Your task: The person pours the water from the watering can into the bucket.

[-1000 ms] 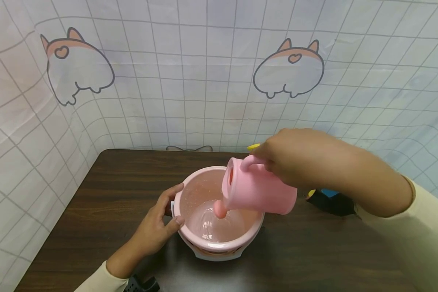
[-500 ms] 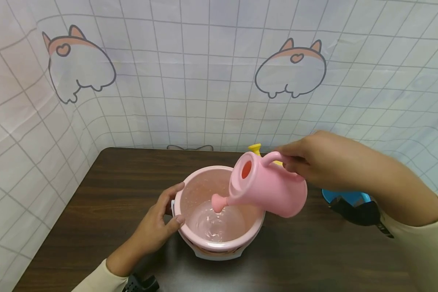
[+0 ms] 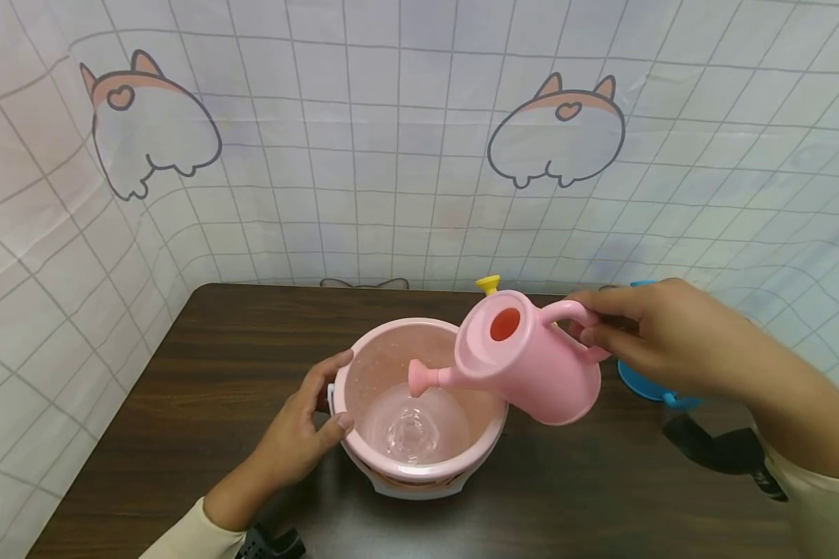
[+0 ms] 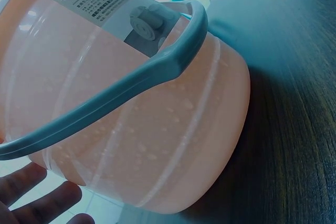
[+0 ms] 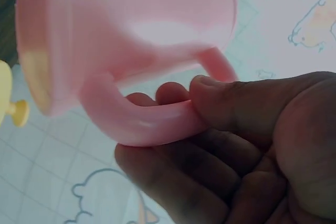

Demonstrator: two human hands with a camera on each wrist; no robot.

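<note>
A pink watering can [image 3: 545, 373] is held in the air by my right hand [image 3: 671, 334], its fingers and thumb round the handle [image 5: 147, 127]. The can leans left, and its spout's rose [image 3: 421, 378] hangs over the pink bucket [image 3: 419, 470]. Clear water [image 3: 412, 435] with ripple rings lies in the bottom of the bucket. My left hand [image 3: 297, 435] grips the bucket's left side, with the thumb at the rim and fingers outside. In the left wrist view the bucket's grey-blue handle [image 4: 131, 85] hangs down across its wall, near my fingers [image 4: 50, 203].
The bucket stands on a dark wood table [image 3: 217, 373]. Behind the can, a yellow spout [image 3: 489, 284] pokes out at the back. A blue item [image 3: 645, 386] lies partly hidden beneath my right hand. A white grid-patterned curtain [image 3: 356, 155] encloses the table's back.
The watering can has tipped back toward upright and shifted right with my right hand, bringing its top opening into view. My left hand and the bucket have stayed put.
</note>
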